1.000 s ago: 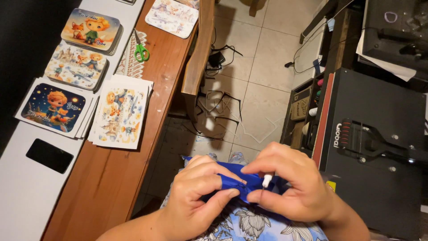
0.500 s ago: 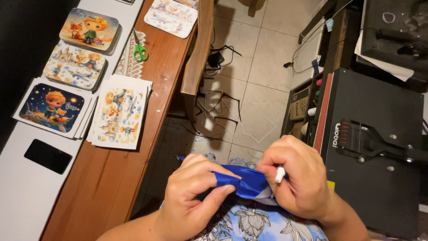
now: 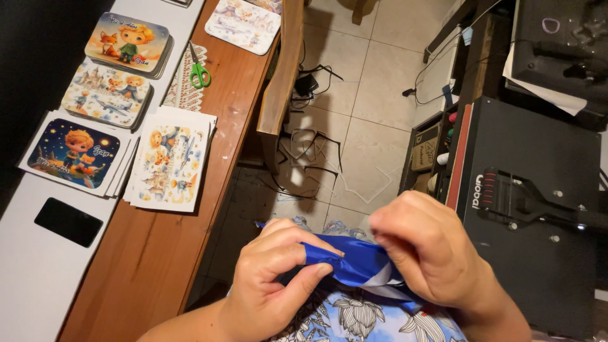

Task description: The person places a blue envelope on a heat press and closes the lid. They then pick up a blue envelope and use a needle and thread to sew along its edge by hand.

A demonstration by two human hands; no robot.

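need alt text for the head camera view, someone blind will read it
Two bare hands, left hand and right hand, pinch a blue ribbon over a floral-print lap. To the left, a wooden table holds illustrated cartoon prints and green scissors.

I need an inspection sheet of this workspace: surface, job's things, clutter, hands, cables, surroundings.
Surface: wooden table, white panel at its left edge.
Job's things: blue ribbon, pinched between both hands over the lap.
Clutter: stacks of illustrated prints, green-handled scissors, black rectangle.
Hands: left hand and right hand both closed on the ribbon.
Cables: black cables on the tiled floor.
Surroundings: black heat press at right.
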